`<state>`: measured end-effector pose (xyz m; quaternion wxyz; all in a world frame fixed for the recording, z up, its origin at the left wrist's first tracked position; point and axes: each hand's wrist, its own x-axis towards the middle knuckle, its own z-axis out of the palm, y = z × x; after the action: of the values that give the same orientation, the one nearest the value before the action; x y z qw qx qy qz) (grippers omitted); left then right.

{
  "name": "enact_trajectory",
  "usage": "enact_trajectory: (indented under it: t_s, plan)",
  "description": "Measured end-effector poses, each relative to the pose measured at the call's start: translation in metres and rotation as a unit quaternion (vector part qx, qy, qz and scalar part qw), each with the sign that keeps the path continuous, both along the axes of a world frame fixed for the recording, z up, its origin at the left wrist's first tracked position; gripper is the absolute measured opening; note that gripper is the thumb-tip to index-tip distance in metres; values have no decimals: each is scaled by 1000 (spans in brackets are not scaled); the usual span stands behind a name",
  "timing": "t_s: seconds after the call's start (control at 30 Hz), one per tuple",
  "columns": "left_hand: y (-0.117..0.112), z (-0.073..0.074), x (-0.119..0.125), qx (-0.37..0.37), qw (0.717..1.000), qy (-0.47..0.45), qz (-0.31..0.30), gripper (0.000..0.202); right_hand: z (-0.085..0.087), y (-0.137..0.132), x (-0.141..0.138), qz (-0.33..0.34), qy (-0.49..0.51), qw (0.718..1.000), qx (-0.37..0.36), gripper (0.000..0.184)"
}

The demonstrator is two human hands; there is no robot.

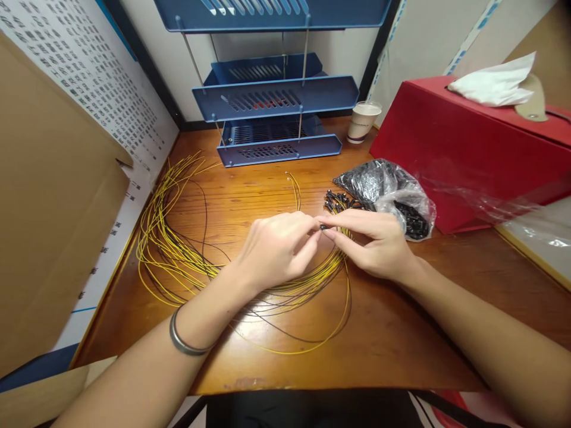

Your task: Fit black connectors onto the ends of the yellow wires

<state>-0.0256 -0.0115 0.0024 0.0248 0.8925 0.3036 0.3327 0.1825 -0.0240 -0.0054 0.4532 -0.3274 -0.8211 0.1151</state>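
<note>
Between the thumb and index finger of my right hand (377, 238) is a small black part (323, 227), mostly covered by fingertips. My left hand (283, 244) is closed in a pinch, its fingertips meeting the right ones at this part. What lies inside the left pinch is hidden. Two thin wires (295, 189) with bare-looking tips stick up behind the left hand. Under both hands curves a loose bundle of yellow and black wires (172, 261). At its right end sits a cluster of black pieces (338, 201) with shiny tips, beside the right hand.
A clear plastic bag (379, 178) of small black parts lies beyond my right hand. Behind it stand a red tissue box (459, 154) and a paper cup (363, 122). A blue tiered tray (276, 98) is at the back of the wooden desk (392, 339). Cardboard (49, 196) borders the left.
</note>
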Motion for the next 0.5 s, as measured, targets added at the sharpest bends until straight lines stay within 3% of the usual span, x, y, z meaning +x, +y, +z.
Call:
enact_trajectory:
  t_s: [0.5]
  plan:
    - [4, -4, -1, -51, 998, -9, 46, 16, -3, -2, -3, -81, 8, 993, -80, 16]
